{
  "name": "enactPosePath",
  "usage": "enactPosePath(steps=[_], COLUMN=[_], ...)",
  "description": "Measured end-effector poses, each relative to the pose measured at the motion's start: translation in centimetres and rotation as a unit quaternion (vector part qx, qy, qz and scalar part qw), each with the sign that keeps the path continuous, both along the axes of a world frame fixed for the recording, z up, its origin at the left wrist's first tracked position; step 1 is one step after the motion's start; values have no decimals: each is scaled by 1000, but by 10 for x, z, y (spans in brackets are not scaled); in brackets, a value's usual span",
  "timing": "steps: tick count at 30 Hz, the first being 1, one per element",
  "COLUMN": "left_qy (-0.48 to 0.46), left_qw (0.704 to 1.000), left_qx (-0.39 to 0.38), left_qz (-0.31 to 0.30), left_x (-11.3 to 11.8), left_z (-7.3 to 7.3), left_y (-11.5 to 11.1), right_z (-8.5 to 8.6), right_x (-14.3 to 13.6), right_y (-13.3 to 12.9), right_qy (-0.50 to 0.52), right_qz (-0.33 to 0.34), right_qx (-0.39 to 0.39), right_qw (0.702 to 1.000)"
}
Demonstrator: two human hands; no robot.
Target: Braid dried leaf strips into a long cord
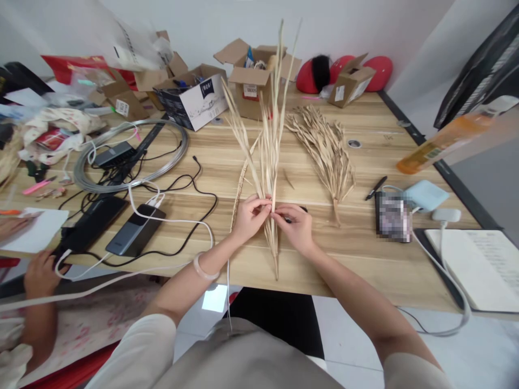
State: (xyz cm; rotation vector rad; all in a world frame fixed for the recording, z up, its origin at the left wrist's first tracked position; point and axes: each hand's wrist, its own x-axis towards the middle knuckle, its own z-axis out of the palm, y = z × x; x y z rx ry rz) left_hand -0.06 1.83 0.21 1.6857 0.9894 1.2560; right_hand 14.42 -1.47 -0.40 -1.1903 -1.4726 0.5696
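A fan of dried palm-like leaf strips (267, 135) stands out before me, its narrow stem end pointing down toward the table's near edge. My left hand (250, 218) pinches the strips from the left, a little above the stem. From the right, my right hand (295, 221) grips the same strips, fingertips close to the left ones. A small dark object shows at the right fingers, too hidden to name. Left of the strips lies a thin braided length (239, 189). A second dried leaf bunch (324, 151) lies to the right.
On the left are a wire coil (184, 138), black cables and a power bank (135, 229). Cardboard boxes (249, 81) line the back. An orange bottle (441, 140), a pen (376, 188) and an open notebook (478, 265) are right. A co-worker's hand (40, 274) is at far left.
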Motion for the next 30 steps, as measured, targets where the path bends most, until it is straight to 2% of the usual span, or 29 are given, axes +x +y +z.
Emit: enactPosePath(steps=[11,19,30], left_qy=[66,95,126], left_qw=[995,991,983], left_qx=[67,93,129], left_qz=[17,25,28], left_x=[0,-1,0], left_z=[-1,2,-2], left_y=[0,-1,-2], right_z=[-4,-1,7], right_x=[1,2,4], right_y=[4,3,3], right_qy=[132,141,90], right_qz=[59,72,90], right_qx=[-102,-122,-136], right_qw=[984,980,983])
